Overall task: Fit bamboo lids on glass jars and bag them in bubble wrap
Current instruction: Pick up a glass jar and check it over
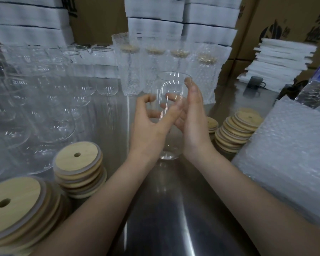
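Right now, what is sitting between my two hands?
A clear glass jar, no lid on yet, gripped by your left hand with your right hand against its side. The head view shows it.

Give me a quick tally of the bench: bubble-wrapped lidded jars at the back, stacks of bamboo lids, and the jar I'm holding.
Bubble-wrapped glass jars with bamboo lids: 4
Stacks of round bamboo lids: 4
Clear unlidded glass jar being held: 1
Total: 9
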`<act>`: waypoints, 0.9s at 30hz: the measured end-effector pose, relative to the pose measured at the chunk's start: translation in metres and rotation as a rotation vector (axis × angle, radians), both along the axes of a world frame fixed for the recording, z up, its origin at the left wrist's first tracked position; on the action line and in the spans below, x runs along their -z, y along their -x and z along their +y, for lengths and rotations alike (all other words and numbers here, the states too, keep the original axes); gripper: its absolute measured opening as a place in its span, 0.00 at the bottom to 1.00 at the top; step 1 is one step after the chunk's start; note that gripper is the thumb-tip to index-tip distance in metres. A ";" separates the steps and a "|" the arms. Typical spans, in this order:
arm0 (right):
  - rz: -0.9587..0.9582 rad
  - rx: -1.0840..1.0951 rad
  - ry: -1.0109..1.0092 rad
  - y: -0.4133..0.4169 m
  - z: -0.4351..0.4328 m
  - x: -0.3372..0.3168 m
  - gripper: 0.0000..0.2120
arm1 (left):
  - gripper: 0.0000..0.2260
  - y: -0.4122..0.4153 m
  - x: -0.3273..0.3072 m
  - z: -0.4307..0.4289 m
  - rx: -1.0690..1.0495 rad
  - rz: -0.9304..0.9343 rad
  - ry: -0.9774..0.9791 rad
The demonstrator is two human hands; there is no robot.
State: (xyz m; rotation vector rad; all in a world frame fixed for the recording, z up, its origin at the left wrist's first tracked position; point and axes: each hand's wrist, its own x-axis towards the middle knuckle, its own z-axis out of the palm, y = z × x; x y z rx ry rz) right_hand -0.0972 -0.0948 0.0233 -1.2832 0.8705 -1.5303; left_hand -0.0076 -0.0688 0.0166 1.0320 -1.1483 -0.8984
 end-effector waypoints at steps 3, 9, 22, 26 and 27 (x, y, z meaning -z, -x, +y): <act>-0.045 -0.105 -0.067 0.007 -0.007 -0.002 0.22 | 0.21 -0.003 -0.001 -0.004 0.175 0.231 0.035; -0.212 -0.261 -0.150 0.013 -0.016 0.002 0.27 | 0.30 -0.011 -0.003 -0.011 0.425 0.377 -0.151; 0.002 0.082 -0.053 -0.003 -0.008 0.004 0.25 | 0.06 -0.005 -0.008 -0.004 -0.059 0.031 0.042; 0.052 0.187 0.047 -0.012 -0.008 0.012 0.28 | 0.39 0.005 -0.005 0.002 -0.037 -0.209 0.005; 0.023 0.181 0.051 -0.012 -0.009 0.012 0.24 | 0.39 0.005 -0.005 0.003 -0.074 -0.235 0.019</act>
